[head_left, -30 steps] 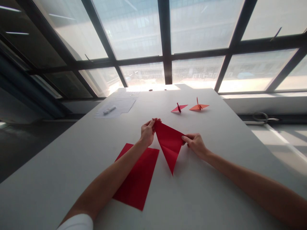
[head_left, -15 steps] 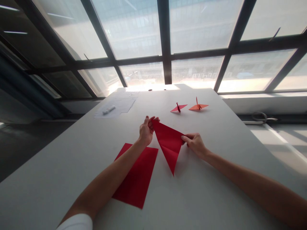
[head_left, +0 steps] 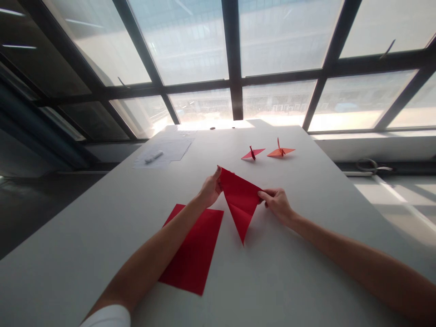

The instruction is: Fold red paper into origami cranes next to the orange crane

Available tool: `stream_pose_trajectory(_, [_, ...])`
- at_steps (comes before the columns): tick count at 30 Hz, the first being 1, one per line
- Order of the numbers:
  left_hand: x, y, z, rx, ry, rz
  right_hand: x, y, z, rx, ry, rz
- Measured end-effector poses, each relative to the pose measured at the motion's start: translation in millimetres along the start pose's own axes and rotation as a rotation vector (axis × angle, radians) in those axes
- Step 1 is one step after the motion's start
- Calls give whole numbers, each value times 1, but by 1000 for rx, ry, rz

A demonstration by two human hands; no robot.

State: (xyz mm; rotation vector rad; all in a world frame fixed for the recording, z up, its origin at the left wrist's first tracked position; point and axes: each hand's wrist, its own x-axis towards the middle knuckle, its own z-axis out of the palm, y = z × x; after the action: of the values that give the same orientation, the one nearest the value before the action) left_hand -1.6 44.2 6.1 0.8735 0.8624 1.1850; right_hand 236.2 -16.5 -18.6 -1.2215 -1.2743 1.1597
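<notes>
A red paper folded into a triangle (head_left: pixel 240 202) lies on the white table (head_left: pixel 306 263), its long point toward me. My left hand (head_left: pixel 210 188) pinches the triangle's far left corner. My right hand (head_left: pixel 277 203) pinches its right corner. A flat red sheet (head_left: pixel 192 250) lies on the table under my left forearm, just left of the triangle.
A red paper crane (head_left: pixel 252 153) and an orange paper crane (head_left: pixel 280 151) stand farther back on the table. White papers with a small white object (head_left: pixel 154 156) lie at the far left corner. Large windows rise behind the table. Scissors (head_left: pixel 371 165) rest on the sill to the right.
My left hand's fingers have closed lower on the triangle's far corner, pressing it nearer the table. The triangle's near point has shifted slightly away from me. My right hand has stayed put.
</notes>
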Motion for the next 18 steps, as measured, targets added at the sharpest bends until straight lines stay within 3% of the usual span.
stream_pose_trajectory(4, [-5, -3, 4, 115, 12, -68, 3, 1, -1, 56, 35, 11])
stream_pose_trajectory(8, [-12, -1, 10, 154, -122, -141, 7, 0, -4, 125, 52, 30])
stream_pose_trajectory(18, [-21, 0, 18, 236, -244, -230, 14, -2, -9, 230, 83, 41])
